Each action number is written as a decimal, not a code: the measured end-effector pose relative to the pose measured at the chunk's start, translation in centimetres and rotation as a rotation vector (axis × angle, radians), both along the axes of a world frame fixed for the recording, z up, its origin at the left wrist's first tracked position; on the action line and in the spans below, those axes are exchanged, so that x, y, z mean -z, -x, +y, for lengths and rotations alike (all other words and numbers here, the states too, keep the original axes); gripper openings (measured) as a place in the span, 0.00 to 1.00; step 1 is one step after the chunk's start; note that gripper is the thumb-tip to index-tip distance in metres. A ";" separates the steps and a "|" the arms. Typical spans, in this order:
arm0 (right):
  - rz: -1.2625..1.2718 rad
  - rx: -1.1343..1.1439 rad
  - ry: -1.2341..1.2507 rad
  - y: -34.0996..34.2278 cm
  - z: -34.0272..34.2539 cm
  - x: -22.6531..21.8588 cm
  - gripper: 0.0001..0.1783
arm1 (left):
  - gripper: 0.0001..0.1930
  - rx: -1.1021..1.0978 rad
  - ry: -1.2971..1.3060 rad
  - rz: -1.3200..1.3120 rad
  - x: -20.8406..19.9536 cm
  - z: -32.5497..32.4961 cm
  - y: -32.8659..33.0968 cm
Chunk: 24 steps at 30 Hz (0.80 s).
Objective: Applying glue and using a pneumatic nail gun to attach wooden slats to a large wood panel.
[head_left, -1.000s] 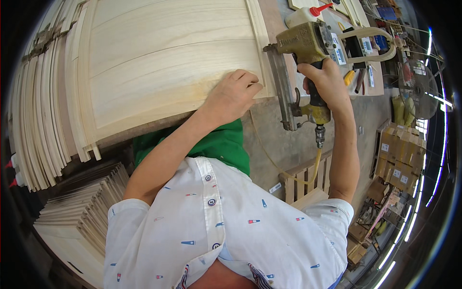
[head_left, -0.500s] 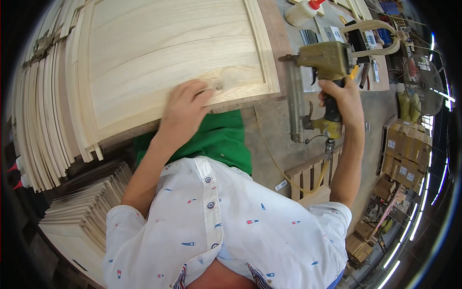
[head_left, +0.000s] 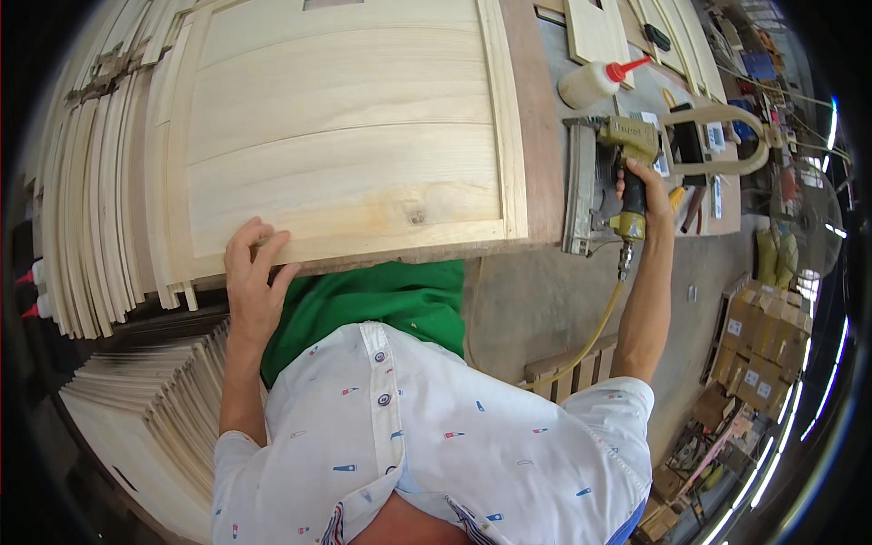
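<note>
Now the left hand (head_left: 256,283) has swept along the near edge of the pale wooden panel (head_left: 345,154), from the right corner a second ago, past the middle, and it's all the way down at the left end! Fingertips touch the wood by that near left corner, thumb and fingers spread apart, nothing gripped. That leaves the dark knot (head_left: 416,218) uncovered toward the near right corner. Over on the right, the right hand (head_left: 647,186) stays clamped on the nail gun (head_left: 633,136), but the tool has swung away from the panel's right frame strip (head_left: 506,118), and there it is at the right part of the bench (head_left: 540,163), on the near side of the white bottle (head_left: 586,86). Resting on the top or just above it? Can't tell. The yellow hose (head_left: 599,331) trails off to the near side. So, by my reading, the gun is out of play for the moment, well apart from the panel, which lies flat on the bench beside the stacked wooden strips (head_left: 91,218) at the left.
</note>
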State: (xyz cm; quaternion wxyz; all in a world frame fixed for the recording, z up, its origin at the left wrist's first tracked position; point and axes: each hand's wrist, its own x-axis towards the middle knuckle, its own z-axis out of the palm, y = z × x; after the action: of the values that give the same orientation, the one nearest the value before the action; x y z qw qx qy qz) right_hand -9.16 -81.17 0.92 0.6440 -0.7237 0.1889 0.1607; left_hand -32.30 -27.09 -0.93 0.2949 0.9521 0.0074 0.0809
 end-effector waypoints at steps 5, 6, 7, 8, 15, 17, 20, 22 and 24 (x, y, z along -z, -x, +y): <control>-0.252 -0.165 0.723 0.6 1.1 0.2 0.25 | 0.21 -0.015 -0.035 -0.055 -0.2 0.3 0.5; -0.252 -0.196 0.805 1.2 1.5 -0.6 0.27 | 0.21 0.000 -0.051 -0.081 0.1 0.3 0.2; -0.307 -0.215 0.933 1.7 1.4 -0.8 0.26 | 0.21 0.007 -0.042 -0.086 0.3 0.3 0.1; -0.324 -0.245 1.022 1.9 -0.2 -0.3 0.27 | 0.20 0.015 -0.053 -0.105 0.4 0.2 -0.2; -0.589 0.036 0.716 6.7 7.5 -0.5 0.25 | 0.19 0.080 -0.033 -0.169 0.3 0.7 0.2; -0.460 -0.084 0.500 8.0 11.7 -0.5 0.26 | 0.19 0.086 -0.035 -0.175 -0.4 0.8 0.1; -0.232 -0.118 0.335 9.2 17.1 -2.3 0.26 | 0.19 0.090 -0.022 -0.177 -2.6 1.2 -0.3; -0.177 -0.205 0.209 8.7 17.3 -2.1 0.27 | 0.18 0.106 0.010 -0.187 -4.0 1.3 -0.5; -0.220 -0.221 0.056 8.4 17.9 -1.9 0.27 | 0.20 0.120 0.010 -0.158 -5.4 1.7 -0.6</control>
State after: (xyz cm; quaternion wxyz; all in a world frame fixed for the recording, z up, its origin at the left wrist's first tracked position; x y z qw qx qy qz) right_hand -17.55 -63.30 2.81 0.6189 -0.7709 0.0409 0.1450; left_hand -31.68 -25.43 4.50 0.3036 0.9399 -0.0727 0.1379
